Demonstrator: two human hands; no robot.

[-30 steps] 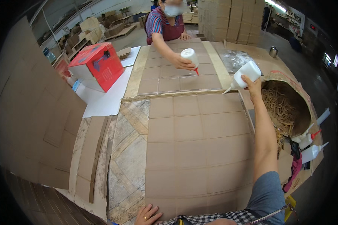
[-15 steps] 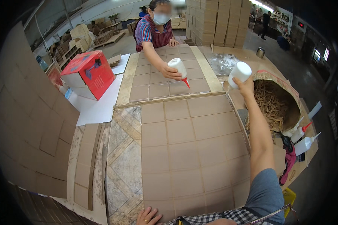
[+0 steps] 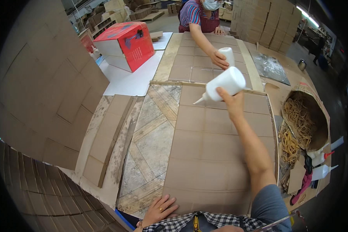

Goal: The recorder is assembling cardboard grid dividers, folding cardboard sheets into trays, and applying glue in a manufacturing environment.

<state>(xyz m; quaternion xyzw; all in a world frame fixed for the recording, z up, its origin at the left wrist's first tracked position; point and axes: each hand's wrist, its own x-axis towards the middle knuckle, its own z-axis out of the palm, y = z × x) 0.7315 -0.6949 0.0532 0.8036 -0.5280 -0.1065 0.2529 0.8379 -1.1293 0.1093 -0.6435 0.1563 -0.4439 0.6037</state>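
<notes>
My right hand point(image 3: 232, 101) grips a white squeeze bottle point(image 3: 229, 82) above the far part of the nearer panel of brown cardboard pieces point(image 3: 205, 149). The bottle is tilted, its pale nozzle directed down and to the left. I cannot tell whether glue is coming out. Fingers spread, my left hand point(image 3: 160, 210) rests at the panel's near left corner, beside the patterned board point(image 3: 149, 145), holding nothing. Across the table, a co-worker's hand point(image 3: 219, 58) holds another white bottle point(image 3: 227, 55) over the farther panel of cardboard pieces point(image 3: 183, 62); its tip is hidden behind mine.
A red and white box point(image 3: 129, 46) stands at the far left. Cardboard strips point(image 3: 108, 139) lie left of the board. To the right, a sack of rubber bands point(image 3: 303, 120) lies open near several nozzle bottles point(image 3: 323, 171). A wooden strip point(image 3: 170, 83) divides the two panels.
My right hand has carried the bottle left from beyond the panel's far right corner to over the panel, tipping its nozzle leftward. The view has swung, moving the scene rightward in it.
</notes>
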